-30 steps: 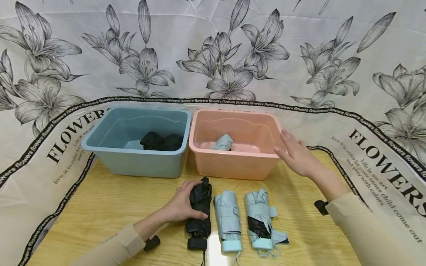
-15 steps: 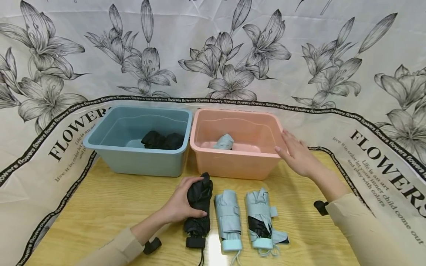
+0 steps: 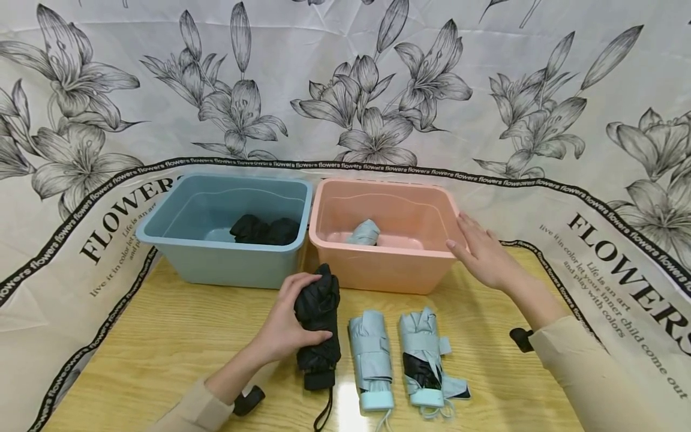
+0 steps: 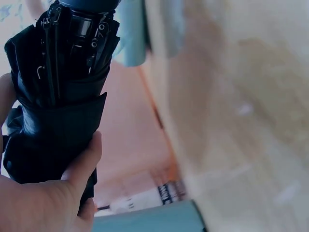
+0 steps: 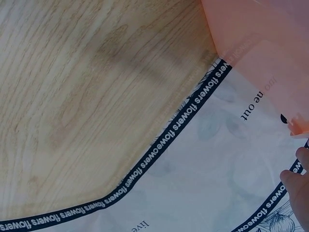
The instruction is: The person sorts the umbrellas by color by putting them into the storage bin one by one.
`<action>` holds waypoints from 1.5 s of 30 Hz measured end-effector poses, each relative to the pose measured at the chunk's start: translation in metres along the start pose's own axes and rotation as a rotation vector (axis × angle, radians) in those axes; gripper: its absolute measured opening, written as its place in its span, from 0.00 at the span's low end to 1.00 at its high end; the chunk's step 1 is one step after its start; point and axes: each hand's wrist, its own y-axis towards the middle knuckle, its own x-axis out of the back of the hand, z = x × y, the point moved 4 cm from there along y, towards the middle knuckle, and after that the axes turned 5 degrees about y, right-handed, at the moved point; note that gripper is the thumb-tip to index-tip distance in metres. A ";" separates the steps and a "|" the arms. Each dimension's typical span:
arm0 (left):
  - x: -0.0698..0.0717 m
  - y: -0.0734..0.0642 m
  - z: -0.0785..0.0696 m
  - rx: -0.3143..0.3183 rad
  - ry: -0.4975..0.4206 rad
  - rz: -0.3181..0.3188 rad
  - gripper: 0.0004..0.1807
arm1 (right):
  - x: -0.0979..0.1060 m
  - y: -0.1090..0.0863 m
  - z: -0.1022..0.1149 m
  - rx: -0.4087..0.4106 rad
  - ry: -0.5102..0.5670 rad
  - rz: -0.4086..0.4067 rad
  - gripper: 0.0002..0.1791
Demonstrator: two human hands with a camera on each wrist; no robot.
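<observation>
Black umbrella point(image 3: 320, 315) held in the left hand point(image 3: 283, 324), its grip wrapped round the folded cloth, in front of the blue bin point(image 3: 232, 267) and pink bin point(image 3: 385, 273), left of two pale umbrellas point(image 3: 371, 354) point(image 3: 418, 342). The right hand point(image 3: 483, 255), fingers straight, touches the pink bin's right side.

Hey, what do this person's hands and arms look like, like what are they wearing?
The left hand and right hand are bare, with no gloves. The left sleeve and right sleeve are beige and end short of the wrists. A small black piece shows beside the left sleeve, another beside the right; I can't tell what they are.
</observation>
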 end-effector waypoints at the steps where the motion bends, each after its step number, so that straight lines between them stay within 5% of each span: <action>1: 0.002 0.000 -0.001 -0.009 -0.009 -0.011 0.54 | 0.000 0.000 0.000 0.000 0.002 0.000 0.42; 8: 0.027 0.006 -0.017 -0.109 -0.030 -0.122 0.54 | 0.000 -0.002 -0.001 -0.004 0.008 -0.001 0.42; 18: 0.076 0.017 -0.037 -0.148 0.070 -0.276 0.55 | -0.002 -0.004 -0.003 -0.006 0.012 -0.002 0.42; 33: 0.189 0.054 -0.040 -0.010 0.032 -0.512 0.56 | 0.000 -0.003 -0.002 -0.004 0.009 -0.007 0.42; 38: 0.223 0.072 -0.034 0.001 0.117 -0.549 0.55 | -0.001 -0.002 -0.002 -0.008 0.000 0.000 0.42; 45: 0.261 0.093 -0.015 0.054 0.297 -0.524 0.55 | -0.002 -0.002 -0.002 -0.009 -0.007 -0.005 0.42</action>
